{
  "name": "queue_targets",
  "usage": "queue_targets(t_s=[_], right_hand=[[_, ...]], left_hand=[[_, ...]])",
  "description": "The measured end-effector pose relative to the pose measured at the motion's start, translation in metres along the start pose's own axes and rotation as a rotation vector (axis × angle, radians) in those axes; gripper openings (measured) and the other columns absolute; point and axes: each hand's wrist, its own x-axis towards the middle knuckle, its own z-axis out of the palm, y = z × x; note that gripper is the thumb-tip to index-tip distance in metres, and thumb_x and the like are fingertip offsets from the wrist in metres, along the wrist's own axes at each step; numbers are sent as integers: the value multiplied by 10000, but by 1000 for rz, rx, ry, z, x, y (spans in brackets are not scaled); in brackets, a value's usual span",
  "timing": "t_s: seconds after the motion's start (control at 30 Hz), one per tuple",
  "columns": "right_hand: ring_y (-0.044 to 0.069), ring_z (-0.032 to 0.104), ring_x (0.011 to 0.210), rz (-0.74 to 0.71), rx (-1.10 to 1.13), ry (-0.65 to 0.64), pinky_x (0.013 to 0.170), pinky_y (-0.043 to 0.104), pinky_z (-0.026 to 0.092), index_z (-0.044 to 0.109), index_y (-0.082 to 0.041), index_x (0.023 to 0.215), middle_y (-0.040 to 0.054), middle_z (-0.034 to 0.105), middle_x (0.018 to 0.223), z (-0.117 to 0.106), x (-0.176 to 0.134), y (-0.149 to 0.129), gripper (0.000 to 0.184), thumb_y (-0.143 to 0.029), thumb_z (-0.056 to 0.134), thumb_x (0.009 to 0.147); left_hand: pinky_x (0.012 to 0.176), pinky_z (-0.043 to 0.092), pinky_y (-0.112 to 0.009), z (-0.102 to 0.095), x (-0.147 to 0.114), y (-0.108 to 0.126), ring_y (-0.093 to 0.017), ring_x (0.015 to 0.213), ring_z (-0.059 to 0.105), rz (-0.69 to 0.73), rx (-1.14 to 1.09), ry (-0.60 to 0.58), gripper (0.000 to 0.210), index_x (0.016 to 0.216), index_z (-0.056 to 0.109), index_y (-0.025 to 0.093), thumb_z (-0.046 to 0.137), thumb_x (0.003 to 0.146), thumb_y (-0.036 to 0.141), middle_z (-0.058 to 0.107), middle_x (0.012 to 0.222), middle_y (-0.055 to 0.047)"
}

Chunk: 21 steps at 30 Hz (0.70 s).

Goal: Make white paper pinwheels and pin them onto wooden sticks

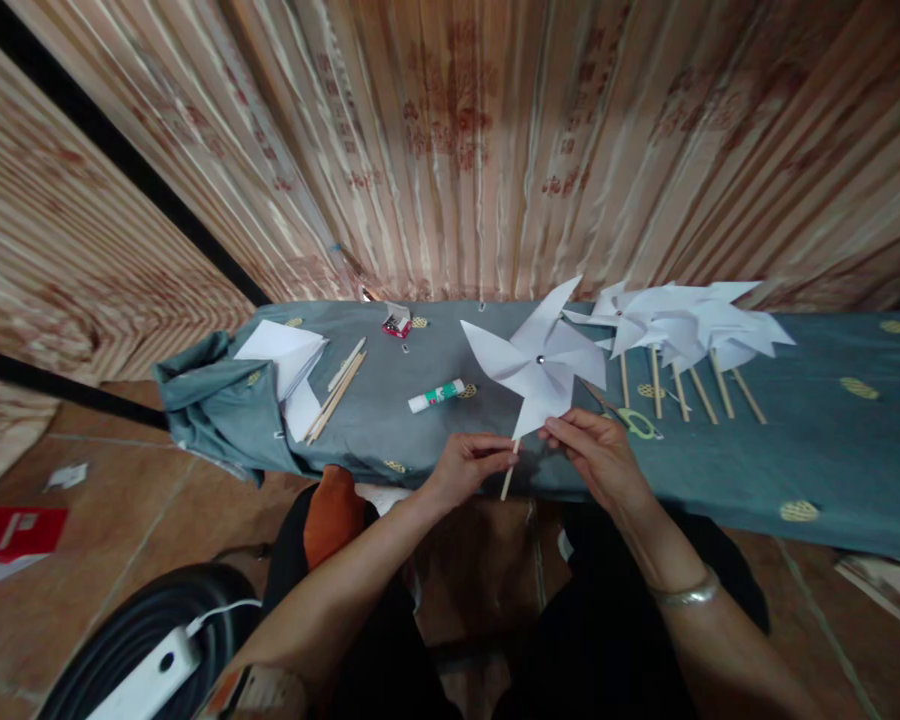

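Observation:
A white paper pinwheel (534,368) with a dark round pin at its centre is held up over the table's front edge. My left hand (471,467) pinches its wooden stick just below the blades. The fingers of my right hand (589,448) are closed on the edge of the lowest paper blade. Right of it, several finished-looking white pinwheels (671,325) lie overlapping, sticks toward me. Scissors with green handles (639,424) lie behind my right hand, partly hidden by the held pinwheel. A green and white glue stick (436,395) rests on the cloth to the left.
A grey-green cloth (825,430) covers the long narrow table. On its left are folded white paper sheets (289,365), several wooden sticks (339,395) and a small open red box (397,322). A curtain (450,150) hangs behind. A white power strip (150,675) sits lower left.

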Motion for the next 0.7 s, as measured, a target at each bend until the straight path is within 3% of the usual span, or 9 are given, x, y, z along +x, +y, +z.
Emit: queue_targets(t_s=[0.27, 0.47, 0.7], right_hand=[[117, 527, 544, -23, -187, -76, 549, 261, 416, 732, -207, 621, 15, 690, 606, 6, 0, 4, 365, -560, 822, 590], [124, 523, 527, -106, -403, -168, 525, 259, 420, 685, -203, 582, 5, 654, 563, -8, -10, -10, 397, -582, 745, 686], [144, 549, 544, -205, -407, 28, 523, 279, 434, 713, -229, 595, 12, 671, 583, -31, -9, -10, 331, -543, 786, 670]], left_hand=[[667, 459, -254, 1, -2, 5, -123, 657, 567, -35, -29, -10, 415, 807, 811, 170, 878, 548, 487, 717, 744, -44], [654, 468, -253, 3, -9, 1, -107, 615, 556, -190, -122, 59, 496, 786, 804, 164, 911, 449, 512, 702, 670, -28], [631, 456, -238, 12, -21, -12, -84, 586, 548, -332, -226, 65, 502, 767, 797, 142, 932, 411, 470, 679, 643, -21]])
